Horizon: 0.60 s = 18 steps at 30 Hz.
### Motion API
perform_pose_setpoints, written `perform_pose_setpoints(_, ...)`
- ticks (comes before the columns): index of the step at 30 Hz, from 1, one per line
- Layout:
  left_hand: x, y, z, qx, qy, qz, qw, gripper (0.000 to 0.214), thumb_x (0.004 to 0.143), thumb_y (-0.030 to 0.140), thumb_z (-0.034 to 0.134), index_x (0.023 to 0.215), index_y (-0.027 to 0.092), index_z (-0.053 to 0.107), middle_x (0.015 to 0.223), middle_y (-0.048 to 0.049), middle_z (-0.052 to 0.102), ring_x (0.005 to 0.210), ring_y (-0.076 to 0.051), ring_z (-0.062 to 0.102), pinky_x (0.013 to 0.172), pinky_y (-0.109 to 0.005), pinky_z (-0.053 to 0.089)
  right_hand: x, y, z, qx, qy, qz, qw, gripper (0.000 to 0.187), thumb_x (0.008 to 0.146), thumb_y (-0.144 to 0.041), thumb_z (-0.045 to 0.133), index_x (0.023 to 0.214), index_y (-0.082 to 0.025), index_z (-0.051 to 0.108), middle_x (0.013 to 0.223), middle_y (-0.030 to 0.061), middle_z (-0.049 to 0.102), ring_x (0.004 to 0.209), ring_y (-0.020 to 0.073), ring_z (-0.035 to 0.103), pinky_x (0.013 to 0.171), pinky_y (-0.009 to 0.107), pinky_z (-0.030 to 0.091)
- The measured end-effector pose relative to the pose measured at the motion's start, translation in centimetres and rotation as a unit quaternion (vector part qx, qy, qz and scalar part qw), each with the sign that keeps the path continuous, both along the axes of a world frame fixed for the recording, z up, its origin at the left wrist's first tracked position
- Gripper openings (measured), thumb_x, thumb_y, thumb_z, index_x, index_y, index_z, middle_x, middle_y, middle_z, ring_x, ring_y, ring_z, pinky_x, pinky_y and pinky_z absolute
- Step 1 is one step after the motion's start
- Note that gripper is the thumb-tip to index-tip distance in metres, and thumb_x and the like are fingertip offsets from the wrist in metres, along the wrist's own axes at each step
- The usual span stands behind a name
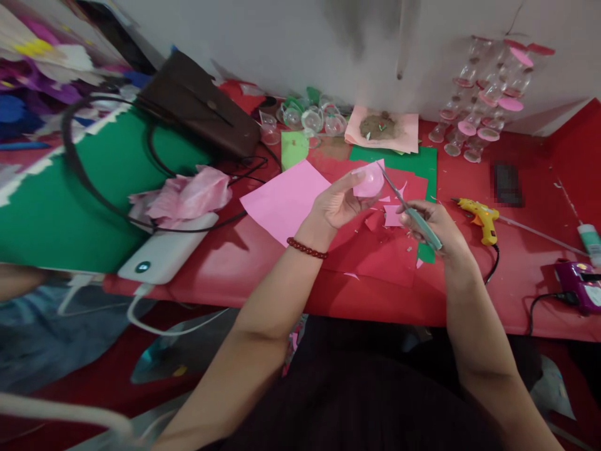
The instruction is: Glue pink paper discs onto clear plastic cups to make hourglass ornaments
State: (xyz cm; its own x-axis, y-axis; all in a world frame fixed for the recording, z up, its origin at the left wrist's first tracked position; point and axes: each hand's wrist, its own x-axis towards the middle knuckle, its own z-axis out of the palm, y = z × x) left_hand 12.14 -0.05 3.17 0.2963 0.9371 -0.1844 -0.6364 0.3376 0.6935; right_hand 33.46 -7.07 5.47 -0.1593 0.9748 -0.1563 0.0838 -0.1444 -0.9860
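My left hand [342,199] pinches a small pink piece of craft sheet [369,183] with a clear, shiny round plastic piece lying against it. Green-handled scissors [420,227] are in my right hand [436,228], their blades reaching up to the top right corner of the pink piece. Below the hands, red sheets [370,257] lie on the table with pink offcuts [392,215] scattered on them. A larger pink sheet [287,199] rests just left of my left hand.
A yellow glue gun [479,219] and its cable lie to the right. Clear plastic cups [313,119] stand along the wall, and a hanging string of clear cup shapes [488,100] is at the back right. A brown bag [200,103] and white power bank [169,250] sit left.
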Motion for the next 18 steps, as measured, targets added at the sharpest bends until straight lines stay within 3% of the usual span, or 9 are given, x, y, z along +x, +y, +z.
perform_pose_setpoints(5, 0.4, -0.2, 0.1, -0.006, -0.003, 0.023, 1.0, 0.032, 0.072, 0.022, 0.093, 0.098, 0.02, 0.074, 0.09, -0.0028, 0.081, 0.087, -0.019, 0.08, 0.077, -0.028, 0.064, 0.3, 0.0, 0.1, 0.016, -0.01, 0.002, 1.0, 0.054, 0.063, -0.06, 0.093, 0.09, -0.019, 0.071, 0.058, -0.0091, 0.048, 0.047, 0.0062, 0.038, 0.045, 0.024, 0.024)
perform_pose_setpoints(12, 0.7, -1.1, 0.8, 0.054, 0.05, -0.059, 0.996, 0.034, 0.067, 0.025, 0.096, 0.094, 0.019, 0.077, 0.088, -0.003, 0.081, 0.08, -0.016, 0.077, 0.076, -0.026, 0.062, -0.2, 0.0, 0.3, 0.031, 0.017, 0.007, 0.999, 0.058, 0.062, -0.065, 0.092, 0.091, -0.023, 0.065, 0.075, -0.0047, 0.057, 0.059, 0.0078, 0.038, 0.055, 0.025, 0.029)
perform_pose_setpoints(18, 0.7, -1.1, 0.7, 0.076, 0.043, -0.07, 0.994, 0.036, 0.065, 0.031, 0.098, 0.092, 0.019, 0.078, 0.086, -0.0018, 0.08, 0.077, -0.014, 0.075, 0.074, -0.025, 0.062, -0.2, -0.2, 0.4, 0.007, 0.041, 0.022, 0.999, 0.063, 0.059, -0.069, 0.094, 0.091, -0.022, 0.065, 0.065, -0.0079, 0.047, 0.053, 0.0064, 0.035, 0.051, 0.025, 0.023)
